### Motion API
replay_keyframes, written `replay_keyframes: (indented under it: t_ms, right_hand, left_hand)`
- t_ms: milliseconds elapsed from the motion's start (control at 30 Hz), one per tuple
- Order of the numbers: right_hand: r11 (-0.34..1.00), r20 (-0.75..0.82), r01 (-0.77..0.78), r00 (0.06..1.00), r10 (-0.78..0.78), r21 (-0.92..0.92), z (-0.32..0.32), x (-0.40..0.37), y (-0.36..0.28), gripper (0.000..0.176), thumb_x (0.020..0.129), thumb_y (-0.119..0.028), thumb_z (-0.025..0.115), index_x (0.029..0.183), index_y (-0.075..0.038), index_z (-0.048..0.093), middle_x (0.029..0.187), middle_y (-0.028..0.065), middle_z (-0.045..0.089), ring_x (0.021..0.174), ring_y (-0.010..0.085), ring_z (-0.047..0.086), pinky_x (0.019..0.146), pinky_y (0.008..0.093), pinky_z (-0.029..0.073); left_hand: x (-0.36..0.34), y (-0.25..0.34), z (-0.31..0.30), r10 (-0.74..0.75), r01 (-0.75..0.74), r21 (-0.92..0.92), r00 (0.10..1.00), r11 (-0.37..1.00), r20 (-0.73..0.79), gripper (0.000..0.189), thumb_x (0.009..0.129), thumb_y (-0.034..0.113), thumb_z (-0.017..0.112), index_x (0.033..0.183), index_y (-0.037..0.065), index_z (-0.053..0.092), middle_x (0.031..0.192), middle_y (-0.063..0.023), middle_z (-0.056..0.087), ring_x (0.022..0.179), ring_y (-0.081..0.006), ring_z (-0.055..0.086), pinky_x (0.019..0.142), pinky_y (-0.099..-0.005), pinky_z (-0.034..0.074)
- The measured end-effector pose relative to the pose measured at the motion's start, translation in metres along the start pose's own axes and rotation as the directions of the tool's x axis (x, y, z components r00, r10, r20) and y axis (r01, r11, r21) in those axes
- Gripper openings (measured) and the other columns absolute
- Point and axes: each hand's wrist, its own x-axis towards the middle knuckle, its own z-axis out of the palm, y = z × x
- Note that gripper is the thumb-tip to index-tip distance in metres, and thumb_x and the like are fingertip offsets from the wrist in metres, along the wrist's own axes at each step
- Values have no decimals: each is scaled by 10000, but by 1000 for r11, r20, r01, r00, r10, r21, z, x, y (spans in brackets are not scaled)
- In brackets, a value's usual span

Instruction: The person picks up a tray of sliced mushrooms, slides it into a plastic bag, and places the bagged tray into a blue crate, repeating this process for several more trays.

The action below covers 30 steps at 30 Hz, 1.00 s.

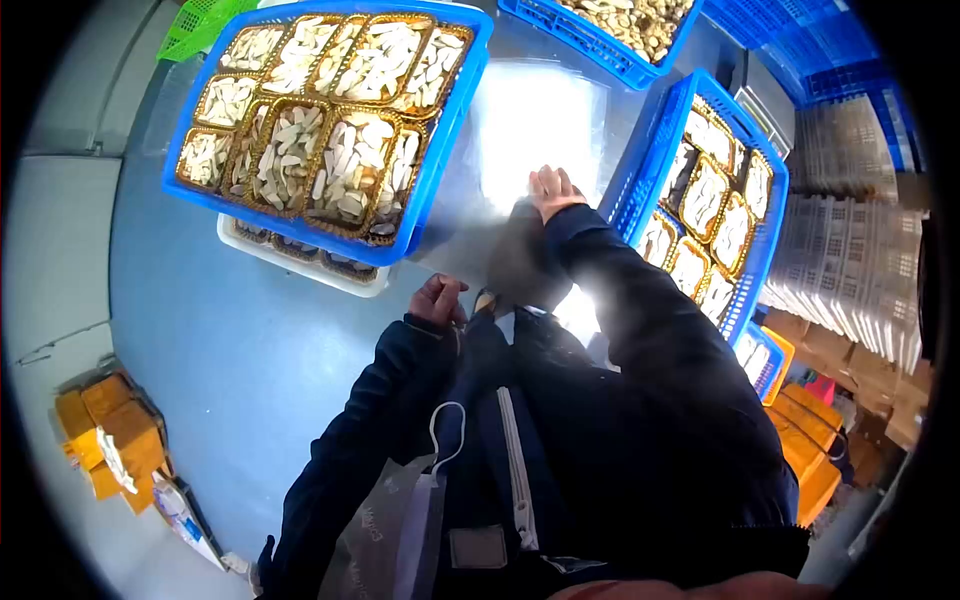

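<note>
My right hand (555,190) is at the near edge of a stack of clear plastic sheets or bags (540,110), which glares white on the metal table. Its fingers are bent and pressed together; whether they pinch a sheet cannot be made out. My left hand (438,300) hangs lower, in front of my body, with its fingers curled in and nothing visible in them. Beyond it, a blue crate (425,215) holds several gold-brown trays of pale sliced pieces, perhaps mushroom (352,160). A white crate (305,262) with similar trays lies under the blue one.
To the right, another blue crate (757,290) holds filled trays. A third blue crate (625,70) at the back holds loose pieces. White stacked crates (845,265) and orange boxes (805,440) stand at right; cardboard boxes (125,425) lie on the left floor. A green basket (195,25) is at upper left.
</note>
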Motion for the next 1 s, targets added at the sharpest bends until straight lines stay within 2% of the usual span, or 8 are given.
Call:
replay_keyframes:
  t_ms: [200,300,367,467,600,700,800,1000]
  right_hand:
    - [997,-106,-30,994,37,67,-20,-7,10,258,828,-267,400,1037,-201,535,1142,7,530,1062,212,494,890,369,388]
    - [1000,-86,-10,996,11,13,-50,-26,1,235,788,-208,495,1011,-196,570,1060,21,569,1063,226,486,899,362,376]
    - [992,49,-14,999,8,129,-47,-28,0,244,818,-281,426,1008,-257,576,1148,-12,530,1135,195,431,997,415,260]
    - [994,-151,51,988,-36,98,-56,-53,-3,344,814,-304,493,1138,-189,512,1181,60,493,1113,245,441,975,425,292]
    - [856,-583,17,739,337,517,-79,-94,-6,459,752,-293,630,1081,-6,487,1024,192,528,928,324,520,786,334,435]
    - [67,435,-463,866,246,884,-65,-126,-17,489,795,-429,581,1049,-19,501,946,116,580,800,186,580,644,294,471]
    - [-434,315,-164,899,305,886,-65,-125,-39,506,818,-410,560,1146,-35,475,972,49,581,834,155,564,687,267,458]
    - [-384,236,-22,820,521,923,-75,-119,-13,218,805,-278,617,780,-62,635,646,-28,577,573,64,500,533,198,391]
  left_hand:
    - [76,-14,17,236,-239,221,971,945,42,364,816,268,586,1067,28,479,821,-67,550,656,-127,552,533,-280,478]
    - [128,-36,43,137,-60,277,954,959,-268,442,794,298,610,1137,79,440,953,-51,517,810,-152,542,642,-305,487]
    - [125,7,68,-243,245,96,970,965,-30,488,788,324,617,1187,136,407,1091,-45,476,933,-176,509,704,-319,475]
    - [133,5,78,-197,193,86,980,978,43,327,797,344,610,1020,114,546,999,-41,572,791,-138,561,618,-268,474]
    - [130,23,84,-7,7,-63,1000,998,-9,244,828,295,583,894,62,562,785,-43,608,547,-97,517,442,-221,394]
    - [115,45,103,21,-19,-210,1000,977,8,231,849,289,553,789,66,537,534,-15,502,432,-86,414,396,-224,326]
    - [101,45,119,115,-109,-61,988,992,102,232,861,288,533,775,72,533,552,1,505,438,-72,418,414,-208,329]
    - [79,59,106,-45,-83,478,967,874,250,273,793,228,634,905,33,480,703,-56,546,527,-114,515,479,-231,416]
